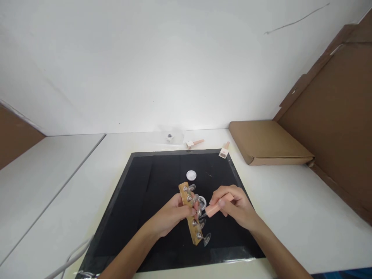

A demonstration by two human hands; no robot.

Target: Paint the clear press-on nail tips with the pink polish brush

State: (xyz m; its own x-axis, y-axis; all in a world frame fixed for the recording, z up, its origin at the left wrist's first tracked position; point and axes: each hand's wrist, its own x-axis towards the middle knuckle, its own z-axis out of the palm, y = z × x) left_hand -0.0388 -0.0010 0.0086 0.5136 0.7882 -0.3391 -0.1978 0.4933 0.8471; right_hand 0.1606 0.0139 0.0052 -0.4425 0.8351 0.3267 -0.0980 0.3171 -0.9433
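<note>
My left hand (177, 215) is closed around a narrow wooden strip (193, 233), held tilted over the black mat. Along the strip sit several small clear pieces with flared round ends, like tiny goblets or suction cups, with shiny silvery parts at their bases. A smooth pink cylindrical handle (218, 206) is gripped in my right hand (236, 205); its lower end points at the clear pieces, and a thin dark tip seems to show there. Between my hands, partly hidden behind the strip, lies a small white round dish (202, 203) with something dark inside.
A white round lid or dish (191, 175) lies on the black mat (162, 174). Two pink-handled items with white labels (190, 144) (223, 152) and a clear plastic piece (170, 137) lie at the back. A flat cardboard box (270, 139) stands right; a white cable (71, 260) runs lower left.
</note>
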